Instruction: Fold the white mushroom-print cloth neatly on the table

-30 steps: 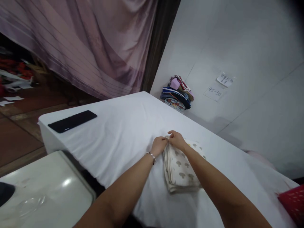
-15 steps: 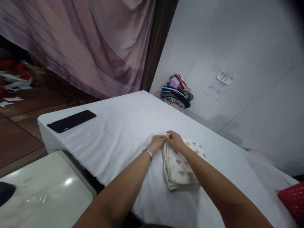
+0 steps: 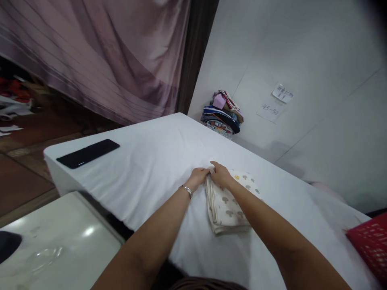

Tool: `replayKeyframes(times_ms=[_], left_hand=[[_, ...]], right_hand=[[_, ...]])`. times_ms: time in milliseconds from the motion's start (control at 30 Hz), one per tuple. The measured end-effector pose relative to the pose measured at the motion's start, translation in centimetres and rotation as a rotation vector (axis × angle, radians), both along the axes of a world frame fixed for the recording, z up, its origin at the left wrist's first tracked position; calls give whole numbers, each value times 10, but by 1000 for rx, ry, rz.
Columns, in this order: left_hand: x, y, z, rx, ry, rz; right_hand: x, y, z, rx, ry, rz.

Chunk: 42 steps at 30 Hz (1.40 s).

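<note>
A folded cream cloth (image 3: pixel 228 211) with grey mushroom prints and a yellow motif lies on the white-covered table (image 3: pixel 157 149). Its layered folds face left. My left hand (image 3: pixel 198 177), with a bracelet at the wrist, pinches the far left corner of the cloth. Right beside it, my right hand (image 3: pixel 220 175) grips the same corner, thumb and fingers closed on the fabric. The forearm of my right arm hides part of the cloth's right side. Whether the cloth is a garment or a blanket I cannot tell.
A black phone-like slab (image 3: pixel 89 153) lies at the table's left end. Stacked folded clothes (image 3: pixel 222 114) stand by the wall at the far edge. A red perforated basket (image 3: pixel 370 241) is at the right; a glossy pale surface (image 3: pixel 57 241) is at lower left.
Both hands stay at the cloth's far left corner, where the fabric edge now shows slightly raised between them. The whole view has shifted slightly.
</note>
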<state>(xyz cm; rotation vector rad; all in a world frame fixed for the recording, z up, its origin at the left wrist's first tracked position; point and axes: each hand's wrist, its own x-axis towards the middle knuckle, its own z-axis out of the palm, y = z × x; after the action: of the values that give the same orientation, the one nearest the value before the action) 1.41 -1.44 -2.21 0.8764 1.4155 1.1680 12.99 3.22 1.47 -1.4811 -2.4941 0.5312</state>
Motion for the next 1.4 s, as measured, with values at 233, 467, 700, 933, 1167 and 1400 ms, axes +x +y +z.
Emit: replayKeyframes(times_ms=[233, 467, 700, 933, 1167, 1400], left_hand=[[-4, -10, 4, -64, 36, -207], [-7, -17, 10, -77, 40, -301], [-8, -17, 14, -143, -100, -296], [3, -17, 4, -106, -88, -142], [13, -14, -9, -30, -64, 2], [10, -17, 1, -40, -265, -3]], right_hand=[[8, 5, 0, -178, 192, -70], [8, 6, -4, -182, 235, -61], [10, 0, -9, -155, 290, -47], [10, -5, -12, -228, 342, -138], [6, 7, -3, -208, 189, -88], [-10, 9, 10, -90, -7, -37]])
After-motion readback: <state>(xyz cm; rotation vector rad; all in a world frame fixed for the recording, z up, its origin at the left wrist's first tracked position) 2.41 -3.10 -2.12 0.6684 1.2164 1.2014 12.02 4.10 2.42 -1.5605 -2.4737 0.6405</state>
